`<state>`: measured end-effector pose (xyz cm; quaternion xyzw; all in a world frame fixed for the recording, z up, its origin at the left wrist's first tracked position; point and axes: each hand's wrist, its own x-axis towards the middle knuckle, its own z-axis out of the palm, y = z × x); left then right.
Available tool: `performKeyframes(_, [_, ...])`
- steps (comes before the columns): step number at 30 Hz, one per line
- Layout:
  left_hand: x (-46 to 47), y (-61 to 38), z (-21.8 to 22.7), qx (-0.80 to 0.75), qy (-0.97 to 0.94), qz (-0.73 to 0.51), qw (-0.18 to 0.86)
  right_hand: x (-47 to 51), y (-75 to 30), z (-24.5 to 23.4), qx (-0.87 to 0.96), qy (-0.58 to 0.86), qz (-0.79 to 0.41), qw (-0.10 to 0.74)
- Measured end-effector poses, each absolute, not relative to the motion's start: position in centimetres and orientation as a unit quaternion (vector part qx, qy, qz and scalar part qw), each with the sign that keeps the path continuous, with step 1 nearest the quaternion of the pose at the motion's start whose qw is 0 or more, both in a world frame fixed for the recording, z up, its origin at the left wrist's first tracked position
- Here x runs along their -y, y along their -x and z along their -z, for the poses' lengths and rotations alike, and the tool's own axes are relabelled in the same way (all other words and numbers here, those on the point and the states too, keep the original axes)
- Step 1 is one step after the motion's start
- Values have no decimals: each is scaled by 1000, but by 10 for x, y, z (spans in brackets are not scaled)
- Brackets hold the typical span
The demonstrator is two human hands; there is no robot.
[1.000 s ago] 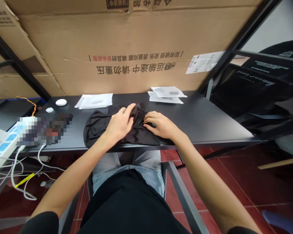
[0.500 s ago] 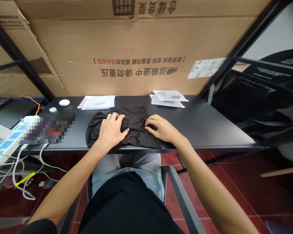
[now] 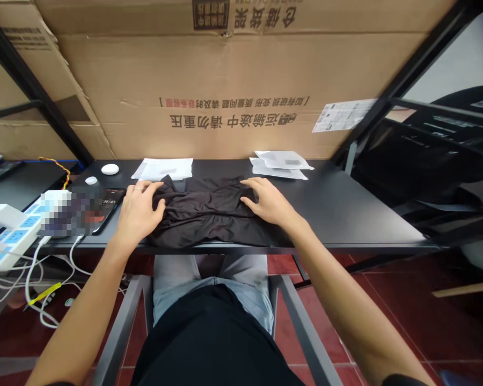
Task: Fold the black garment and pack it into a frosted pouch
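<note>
One dark cloth (image 3: 209, 214) is lying along the six-o'clock edge of our desk (image 3: 346, 214). We're curving our left hand (image 3: 140, 210) at nine and right hand (image 3: 270, 203) at three over it; whether fingers are pinching, we cannot tell. At twelve, cardboard (image 3: 209, 69) is showing upside-down “运输途中 请勿重压”.

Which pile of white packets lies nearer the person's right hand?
The right-hand pile, just beyond the right hand; the other pile lies nearer the left hand.

Room rightward across the desk (image 3: 346, 214) (cardboard (image 3: 225, 69) behind).
</note>
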<state>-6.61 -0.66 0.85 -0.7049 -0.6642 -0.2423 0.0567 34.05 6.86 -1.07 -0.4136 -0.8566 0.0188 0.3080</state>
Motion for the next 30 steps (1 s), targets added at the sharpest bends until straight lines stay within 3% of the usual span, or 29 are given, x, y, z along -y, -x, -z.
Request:
performKeyframes(6, [-14,51,-8,630,752,195,25,-87,-340,7,860,420,-41,288])
performKeyframes(12, [0,66,-16,563,753,340,39,-69,-342,-12,838,370,-45,399])
performKeyframes(15, [30,80,-22,515,787,340,3,-35,-354,-16,842,319,-74,430])
performKeyframes(20, [65,84,-29,475,835,263,-92,20,-369,-8,886,283,-157,331])
performKeyframes(30, [60,73,6,469,875,79,-87,21,-383,15,927,233,-173,237])
